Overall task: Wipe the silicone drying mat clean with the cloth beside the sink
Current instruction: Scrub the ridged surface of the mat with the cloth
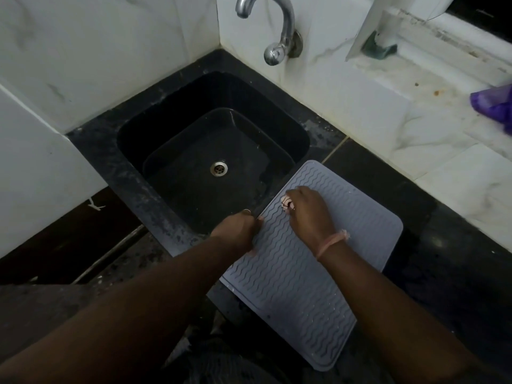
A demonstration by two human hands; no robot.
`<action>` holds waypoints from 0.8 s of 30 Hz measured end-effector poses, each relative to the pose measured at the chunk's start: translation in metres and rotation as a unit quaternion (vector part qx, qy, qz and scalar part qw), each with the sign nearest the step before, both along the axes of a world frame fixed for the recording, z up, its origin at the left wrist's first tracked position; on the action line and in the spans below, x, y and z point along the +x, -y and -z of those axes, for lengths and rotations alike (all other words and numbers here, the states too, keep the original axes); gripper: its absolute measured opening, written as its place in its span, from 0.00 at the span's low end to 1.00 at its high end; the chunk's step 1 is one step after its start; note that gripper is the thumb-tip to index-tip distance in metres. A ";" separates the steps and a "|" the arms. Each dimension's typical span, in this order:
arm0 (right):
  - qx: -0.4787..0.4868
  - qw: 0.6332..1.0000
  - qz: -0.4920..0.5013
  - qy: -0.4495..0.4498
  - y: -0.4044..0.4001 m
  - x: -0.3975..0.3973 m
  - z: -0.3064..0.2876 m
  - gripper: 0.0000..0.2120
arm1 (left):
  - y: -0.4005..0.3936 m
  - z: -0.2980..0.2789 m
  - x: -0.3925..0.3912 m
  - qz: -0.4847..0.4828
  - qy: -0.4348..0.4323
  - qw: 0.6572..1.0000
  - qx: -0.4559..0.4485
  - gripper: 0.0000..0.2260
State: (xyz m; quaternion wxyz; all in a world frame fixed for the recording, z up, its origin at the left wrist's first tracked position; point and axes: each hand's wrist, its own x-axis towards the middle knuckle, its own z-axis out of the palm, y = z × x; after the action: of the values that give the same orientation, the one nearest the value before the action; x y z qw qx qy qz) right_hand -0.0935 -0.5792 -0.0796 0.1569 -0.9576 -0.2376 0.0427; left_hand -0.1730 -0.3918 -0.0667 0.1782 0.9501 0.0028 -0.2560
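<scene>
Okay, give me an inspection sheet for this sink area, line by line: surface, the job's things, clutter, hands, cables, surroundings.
Surface: dark counter, smudged around the black sink.
Job's things: grey ridged drying mat lies flat right of the sink; small pinkish cloth bunched on it.
Clutter: purple item on the white ledge.
Hands: right hand grips the cloth on the mat; left hand holds the mat's left edge.
Cables: nothing seen.
Surroundings: white marble tiles, chrome tap above the sink.

no readable text, label, brand, number or sign shows anywhere in this view.
</scene>
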 end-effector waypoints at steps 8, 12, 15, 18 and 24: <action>0.024 0.999 -0.009 -0.026 -0.012 -0.049 0.001 0.19 | 0.005 -0.004 0.007 -0.047 0.008 0.998 -0.035 0.16; 0.036 0.998 -0.018 -0.039 -0.016 -0.076 0.012 0.16 | 0.007 -0.001 0.018 0.009 0.043 0.999 -0.004 0.35; 0.034 0.999 -0.027 -0.026 -0.013 -0.070 0.017 0.16 | 0.009 0.001 0.027 0.034 0.017 0.999 0.027 0.34; 0.035 0.999 -0.026 -0.005 -0.004 -0.048 0.015 0.17 | 0.011 0.005 0.028 0.039 0.005 0.998 0.038 0.38; 0.004 0.999 0.036 0.014 0.005 0.020 0.005 0.22 | 0.011 0.007 0.032 0.042 -0.031 0.998 0.036 0.33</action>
State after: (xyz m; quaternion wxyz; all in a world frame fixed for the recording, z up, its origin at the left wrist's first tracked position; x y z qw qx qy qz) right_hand -0.0734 -0.5838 -0.0848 0.1593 -0.9654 -0.2052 0.0230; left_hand -0.1407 -0.4032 -0.0735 0.1323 0.9469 -0.0225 -0.2922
